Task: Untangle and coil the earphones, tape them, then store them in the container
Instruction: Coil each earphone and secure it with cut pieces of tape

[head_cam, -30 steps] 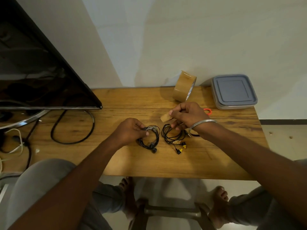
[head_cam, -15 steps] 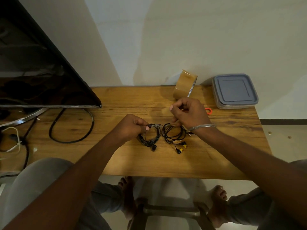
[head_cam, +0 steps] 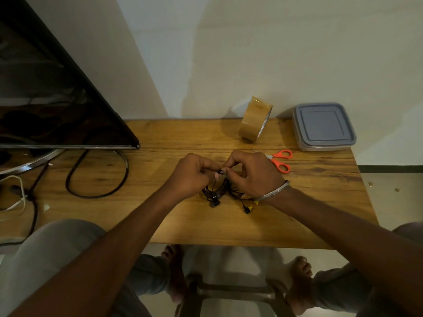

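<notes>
A coil of black earphones (head_cam: 214, 194) sits at the middle of the wooden table (head_cam: 183, 225). My left hand (head_cam: 193, 176) pinches its top. My right hand (head_cam: 254, 173) meets it there, fingertips pinching the same spot; the tape strip it carried is hidden between the fingers. A second black coil with yellow tips (head_cam: 246, 202) lies under my right wrist. The brown tape roll (head_cam: 255, 118) stands on edge at the back. The grey lidded container (head_cam: 324, 126) is at the back right corner, closed.
Orange-handled scissors (head_cam: 280, 161) lie just right of my right hand. A large dark screen (head_cam: 57, 110) on a metal stand fills the left, with black cables (head_cam: 96, 179) looping on the table. My knees and feet show below the front edge.
My right hand has brought the tape strip left and down onto the top of the left coil. My left hand has raised the coil's top slightly. The scissors are now uncovered.
</notes>
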`<state>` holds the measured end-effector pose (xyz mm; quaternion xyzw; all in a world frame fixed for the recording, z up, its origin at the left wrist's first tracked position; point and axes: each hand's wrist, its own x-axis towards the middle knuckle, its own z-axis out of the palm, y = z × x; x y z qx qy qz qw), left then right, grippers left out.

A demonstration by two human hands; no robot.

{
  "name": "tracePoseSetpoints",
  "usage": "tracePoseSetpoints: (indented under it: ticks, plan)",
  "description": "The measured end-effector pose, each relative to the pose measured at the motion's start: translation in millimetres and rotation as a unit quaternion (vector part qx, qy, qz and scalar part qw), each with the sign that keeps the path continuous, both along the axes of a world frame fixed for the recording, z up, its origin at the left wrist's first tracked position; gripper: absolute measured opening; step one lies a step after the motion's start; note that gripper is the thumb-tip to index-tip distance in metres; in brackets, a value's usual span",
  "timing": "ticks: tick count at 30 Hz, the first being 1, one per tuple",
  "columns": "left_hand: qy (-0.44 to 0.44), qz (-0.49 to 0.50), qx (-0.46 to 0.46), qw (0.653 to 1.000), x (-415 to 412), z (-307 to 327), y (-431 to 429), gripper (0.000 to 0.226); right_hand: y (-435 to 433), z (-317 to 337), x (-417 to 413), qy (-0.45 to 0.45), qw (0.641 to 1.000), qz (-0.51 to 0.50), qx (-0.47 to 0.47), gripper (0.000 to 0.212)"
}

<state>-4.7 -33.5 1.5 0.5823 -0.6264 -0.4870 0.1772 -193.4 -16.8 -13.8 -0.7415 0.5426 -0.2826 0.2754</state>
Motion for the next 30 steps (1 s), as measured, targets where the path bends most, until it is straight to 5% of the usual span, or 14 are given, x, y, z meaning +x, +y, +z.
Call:
tracePoseSetpoints:
  ticks: [10,20,25,30]
  plan:
    - [0.087,0.087,0.092,0.988,-1.5,10.6,-0.1,0.027,1.1,-2.5,0.7,0.021,0.998,0.05,0.024,0.017]
    - [0.142,0.119,0.129,0.974,-1.7,16.0,-1.8,0.029,-12.7,7.9,-11.8,-0.08,0.98,0.117,0.141,0.039]
    - [0.165,0.12,0.122,0.971,2.3,21.6,-5.3,0.03,-8.8,13.8,-5.8,-0.199,0.956,0.065,0.208,0.015]
    - [0.156,0.102,0.11,0.976,0.0,26.2,-4.9,0.029,-7.2,13.1,-0.1,-0.245,0.94,0.011,0.237,0.014]
